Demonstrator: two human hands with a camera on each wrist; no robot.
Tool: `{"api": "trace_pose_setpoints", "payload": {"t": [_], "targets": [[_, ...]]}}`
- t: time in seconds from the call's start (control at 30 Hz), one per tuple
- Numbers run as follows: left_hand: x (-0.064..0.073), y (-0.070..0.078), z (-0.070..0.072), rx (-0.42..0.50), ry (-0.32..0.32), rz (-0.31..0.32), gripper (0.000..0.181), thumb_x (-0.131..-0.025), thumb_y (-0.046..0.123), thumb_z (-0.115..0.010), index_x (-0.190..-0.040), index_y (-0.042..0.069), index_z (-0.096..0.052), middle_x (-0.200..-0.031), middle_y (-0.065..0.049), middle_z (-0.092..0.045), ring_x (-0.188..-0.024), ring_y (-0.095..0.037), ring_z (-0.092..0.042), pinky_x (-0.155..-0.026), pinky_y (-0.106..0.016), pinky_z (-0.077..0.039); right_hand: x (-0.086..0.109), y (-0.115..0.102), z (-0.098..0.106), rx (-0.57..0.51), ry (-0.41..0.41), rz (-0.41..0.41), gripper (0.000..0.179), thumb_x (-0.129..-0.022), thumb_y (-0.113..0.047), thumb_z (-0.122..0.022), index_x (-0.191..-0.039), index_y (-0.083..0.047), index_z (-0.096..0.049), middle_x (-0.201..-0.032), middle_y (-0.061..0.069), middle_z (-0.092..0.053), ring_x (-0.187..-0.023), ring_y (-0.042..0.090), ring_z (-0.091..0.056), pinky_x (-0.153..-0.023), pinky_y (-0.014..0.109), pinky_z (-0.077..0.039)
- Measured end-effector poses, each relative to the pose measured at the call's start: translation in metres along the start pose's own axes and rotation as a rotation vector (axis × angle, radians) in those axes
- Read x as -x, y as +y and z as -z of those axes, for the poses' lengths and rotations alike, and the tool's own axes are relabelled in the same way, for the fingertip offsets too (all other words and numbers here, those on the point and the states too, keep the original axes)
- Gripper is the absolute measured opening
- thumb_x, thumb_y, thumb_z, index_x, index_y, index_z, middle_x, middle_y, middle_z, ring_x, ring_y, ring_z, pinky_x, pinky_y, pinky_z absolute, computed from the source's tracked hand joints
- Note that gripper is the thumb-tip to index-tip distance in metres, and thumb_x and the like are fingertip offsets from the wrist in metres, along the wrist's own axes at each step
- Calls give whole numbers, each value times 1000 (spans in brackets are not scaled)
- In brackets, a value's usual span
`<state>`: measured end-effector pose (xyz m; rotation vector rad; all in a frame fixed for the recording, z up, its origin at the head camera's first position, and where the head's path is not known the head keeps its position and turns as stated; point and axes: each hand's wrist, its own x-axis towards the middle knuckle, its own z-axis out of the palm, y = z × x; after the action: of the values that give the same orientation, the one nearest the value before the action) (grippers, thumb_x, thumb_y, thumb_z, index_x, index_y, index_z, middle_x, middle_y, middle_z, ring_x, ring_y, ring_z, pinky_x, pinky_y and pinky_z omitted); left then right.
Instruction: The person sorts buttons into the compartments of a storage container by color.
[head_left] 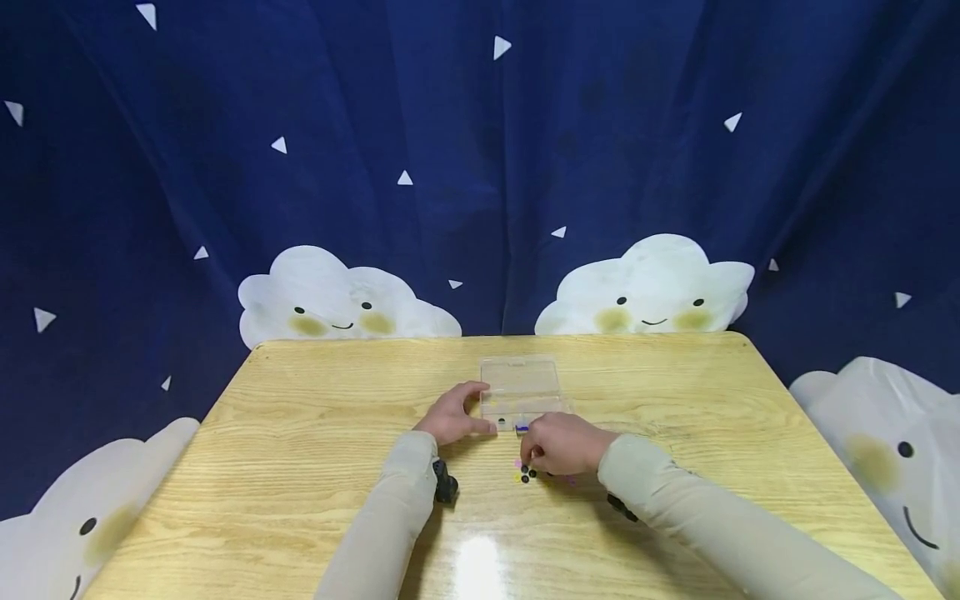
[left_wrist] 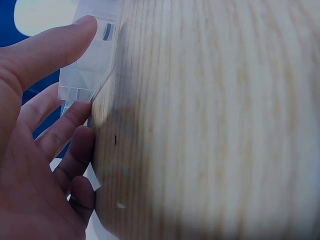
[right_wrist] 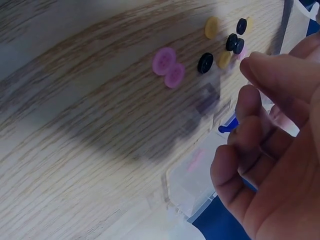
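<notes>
left hand (head_left: 452,414) spread wide at the clear box (head_left: 520,377), right hand (head_left: 566,443) curled beside loose buttons (right_wrist: 205,63) on the table (head_left: 315,417), can't tell if it's pinching one; they look light, stiff, slick, best nipped by the rims

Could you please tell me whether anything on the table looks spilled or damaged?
Nothing looks damaged. The loose pink, yellow and black buttons could look spilled, since they lie mixed and scattered on the table outside the open clear box, but I cannot tell whether someone placed them there.
</notes>
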<state>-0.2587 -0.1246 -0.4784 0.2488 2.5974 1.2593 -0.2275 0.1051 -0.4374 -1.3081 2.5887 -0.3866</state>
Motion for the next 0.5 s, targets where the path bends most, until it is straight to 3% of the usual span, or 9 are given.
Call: {"api": "trace_pose_setpoints", "payload": {"t": [0.5], "targets": [[0, -3, 0, 5, 5, -4, 72, -81, 27, -83, -145, 22, -50, -145, -9, -53, -136, -32, -47, -112, -52, -39, -6, -1, -1, 32, -34, -25, 14, -88, -8, -70, -89, -17, -80, -86, -5, -75, -71, 2, -60, -67, 22, -51]]}}
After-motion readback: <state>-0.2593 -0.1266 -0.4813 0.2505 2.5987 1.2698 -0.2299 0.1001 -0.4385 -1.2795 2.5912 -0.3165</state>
